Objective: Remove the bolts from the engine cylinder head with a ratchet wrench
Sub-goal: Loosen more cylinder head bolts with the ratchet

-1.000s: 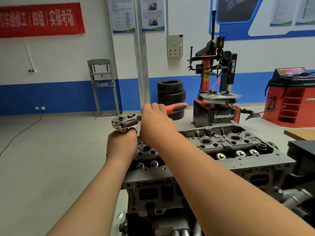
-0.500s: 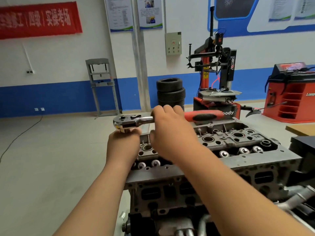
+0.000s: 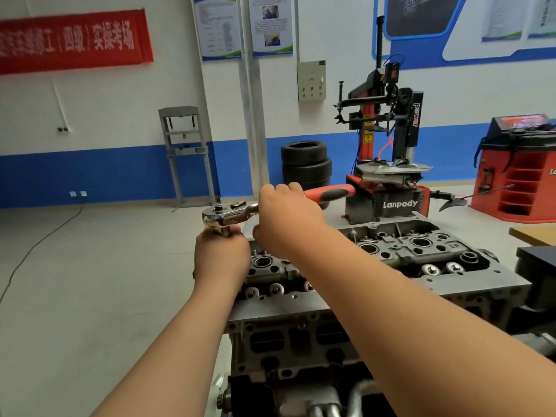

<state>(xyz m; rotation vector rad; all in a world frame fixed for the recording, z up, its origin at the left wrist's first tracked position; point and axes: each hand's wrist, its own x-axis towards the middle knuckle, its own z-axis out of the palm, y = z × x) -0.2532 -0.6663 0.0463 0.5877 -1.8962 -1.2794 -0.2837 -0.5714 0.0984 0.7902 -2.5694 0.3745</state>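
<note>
Both hands engaged: left hand [image 3: 221, 257] clenched round the socket shaft [image 3: 224, 231] beneath the ratchet wrench [image 3: 228, 213], right hand [image 3: 288, 218] wrapped on its handle, at the left end of the cylinder head [image 3: 421, 251]. Bolt hidden, probably mid-loosening; removed bolts cannot be counted.

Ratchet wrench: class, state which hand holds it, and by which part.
The right hand grips the ratchet wrench at the near end of its red handle; the left hand holds the socket piece directly under its head.
</note>
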